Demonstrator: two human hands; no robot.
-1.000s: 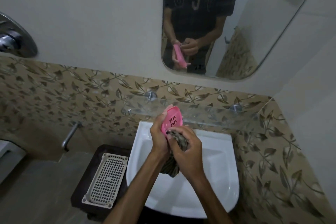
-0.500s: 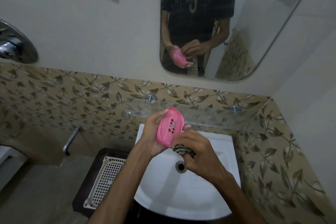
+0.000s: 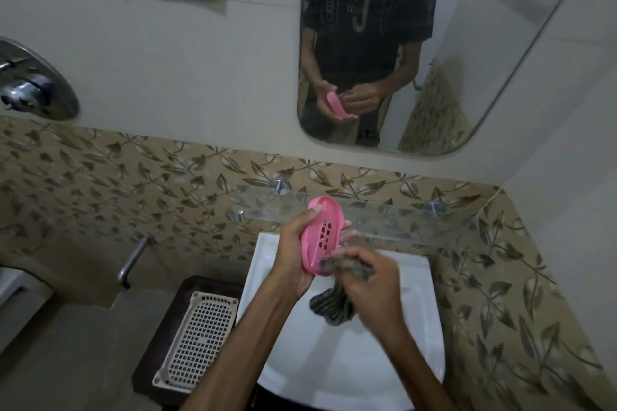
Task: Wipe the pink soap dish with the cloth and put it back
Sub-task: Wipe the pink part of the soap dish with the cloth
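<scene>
The white wash basin lies directly below both hands, so a dropped dish would likely fall into it and clatter. That seems the main risk: the left hand holds the pink soap dish tilted on edge over the bowl, fingers clamped on its upper rim and back, while the right hand pushes against its lower end. A hard rub there could lever the dish out of that hold.

The mirror on the wall well above the fingers reflects the same grip. Just beyond the fingers runs a glass shelf on metal pegs; lifting the dish without care could knock its clear edge, which is hard to see. To the left of the left hand, beside the basin, a white slotted tray rests on a dark stand.

The right-hand fingers are bunched shut on the dark striped cloth, whose loose tail hangs down under them and could slip free.
</scene>
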